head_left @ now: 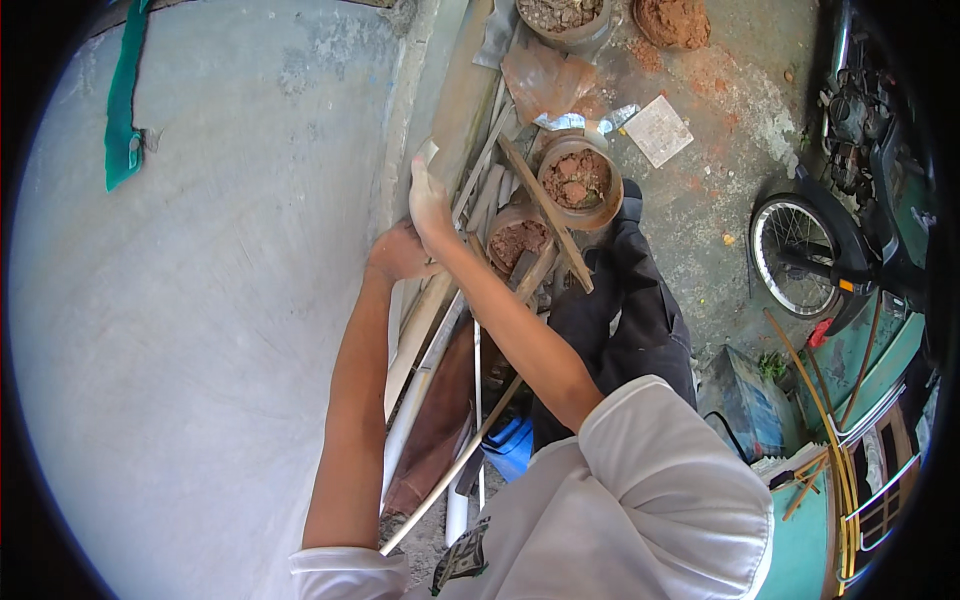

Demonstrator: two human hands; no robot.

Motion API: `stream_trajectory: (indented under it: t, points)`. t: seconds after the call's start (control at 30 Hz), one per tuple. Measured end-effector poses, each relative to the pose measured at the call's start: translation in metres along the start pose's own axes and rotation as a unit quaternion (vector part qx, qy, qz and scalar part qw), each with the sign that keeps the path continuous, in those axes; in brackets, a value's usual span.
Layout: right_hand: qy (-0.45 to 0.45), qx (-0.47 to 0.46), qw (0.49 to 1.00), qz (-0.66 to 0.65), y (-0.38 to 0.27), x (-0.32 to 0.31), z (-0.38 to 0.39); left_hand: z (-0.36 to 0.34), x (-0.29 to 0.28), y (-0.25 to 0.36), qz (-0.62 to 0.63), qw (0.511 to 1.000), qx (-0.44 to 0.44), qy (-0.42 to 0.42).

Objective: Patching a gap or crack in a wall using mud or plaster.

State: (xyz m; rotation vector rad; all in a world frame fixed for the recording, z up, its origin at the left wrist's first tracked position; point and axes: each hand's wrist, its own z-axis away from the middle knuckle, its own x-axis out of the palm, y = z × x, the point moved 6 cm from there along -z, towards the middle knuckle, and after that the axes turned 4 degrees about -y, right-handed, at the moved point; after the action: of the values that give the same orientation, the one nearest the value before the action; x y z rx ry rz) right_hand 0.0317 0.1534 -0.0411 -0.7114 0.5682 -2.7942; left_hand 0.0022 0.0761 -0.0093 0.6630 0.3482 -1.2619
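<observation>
My right hand is raised along the pale wall's edge, fingers closed on a small pale flat piece that sticks up past the fingertips. Just below and left of it, my left hand is at the same edge, fingers curled; what they grip is hidden. Beside my hands lean long boards, strips and white pipes. A loose wooden slat crosses near a bucket of reddish rubble, with another bucket behind the sticks.
A parked motorbike stands at the right. More containers of rubble, a square tile and a crumpled plastic bag lie at the top. Bent strips and panels are at lower right. A green strip hangs at upper left.
</observation>
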Motion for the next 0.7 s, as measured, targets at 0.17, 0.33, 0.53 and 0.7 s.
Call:
stream_trajectory:
  t: [0.17, 0.33, 0.53, 0.7]
  points:
    - [-0.048, -0.211, 0.976, 0.032, -0.002, -0.016, 0.007, -0.001, 0.000, 0.005, -0.029, 0.987, 0.100, 0.120]
    - [-0.039, -0.254, 0.919, 0.300, 0.010, -0.021, 0.000, -0.001, 0.013, 0.004, -0.086, 0.979, 0.133, 0.127]
    - [-0.079, -0.322, 0.922, 0.198, 0.010, -0.010, -0.007, 0.000, 0.011, 0.001, -0.054, 0.978, 0.133, 0.151]
    - [-0.093, -0.284, 0.937, 0.182, 0.003, 0.010, 0.006, 0.002, 0.039, -0.025, 0.079, 0.993, 0.007, 0.086]
